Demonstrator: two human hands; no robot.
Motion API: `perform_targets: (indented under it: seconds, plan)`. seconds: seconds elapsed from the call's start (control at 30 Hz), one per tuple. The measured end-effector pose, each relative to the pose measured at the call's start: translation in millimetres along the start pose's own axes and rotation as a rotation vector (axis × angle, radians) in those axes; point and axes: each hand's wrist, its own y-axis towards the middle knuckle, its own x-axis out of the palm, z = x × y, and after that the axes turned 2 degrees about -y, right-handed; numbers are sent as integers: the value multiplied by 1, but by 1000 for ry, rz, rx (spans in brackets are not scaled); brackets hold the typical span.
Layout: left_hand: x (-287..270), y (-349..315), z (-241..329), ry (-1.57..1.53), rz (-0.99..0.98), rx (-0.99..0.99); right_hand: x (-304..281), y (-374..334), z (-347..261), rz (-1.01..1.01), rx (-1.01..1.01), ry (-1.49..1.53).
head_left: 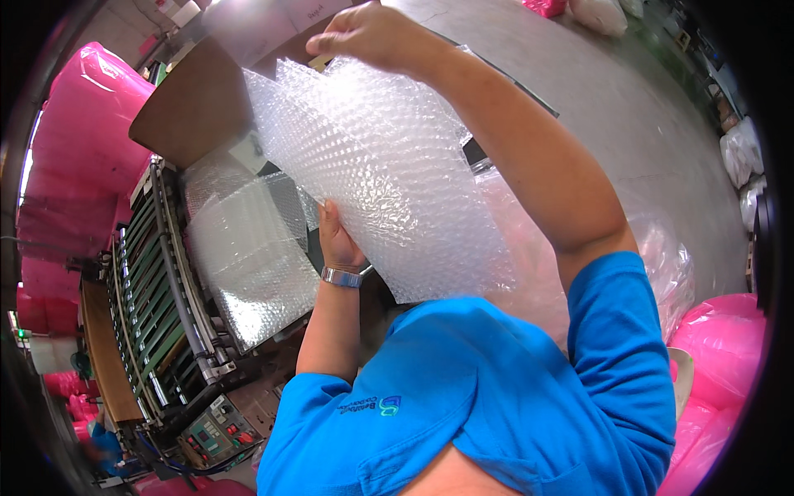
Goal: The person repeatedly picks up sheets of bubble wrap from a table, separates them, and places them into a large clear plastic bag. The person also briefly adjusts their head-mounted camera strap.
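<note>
Grey floor (662, 149) lies open beyond the right arm (538, 157); a slatted machine (157, 285) borders the left side. Between them, the left hand (341, 244) clamps bubble-wrap sheets (389, 182) at their left edge, fingers partly hidden. The right hand (372, 37) curls above their top edge; whether it pinches them, I cannot tell.

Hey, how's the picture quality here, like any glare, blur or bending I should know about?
Head view: bright glare on the raised bubble-wrap sheets and on the near end of the bubble wrap lying at left; head view: right hand looks slightly soft, perhaps motion blur; head view: fisheye bending, strongest toward the dark rim.
</note>
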Motion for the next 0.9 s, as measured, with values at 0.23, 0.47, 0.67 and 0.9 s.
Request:
perform_targets:
  seconds: [0.23,0.47,0.67,0.9]
  plan:
    - [-2,-3,-3,24,-26,-20,15,1,6,51,-55,-258]
    - [2,-9,-2,82,-23,-7,11,-2,4,-167,-47,-222]
    - [1,-9,3,42,19,-14,32,-1,8,405,-340,-513]
    - [28,-11,16,-114,291,54,-19,-9,6,325,-57,293]
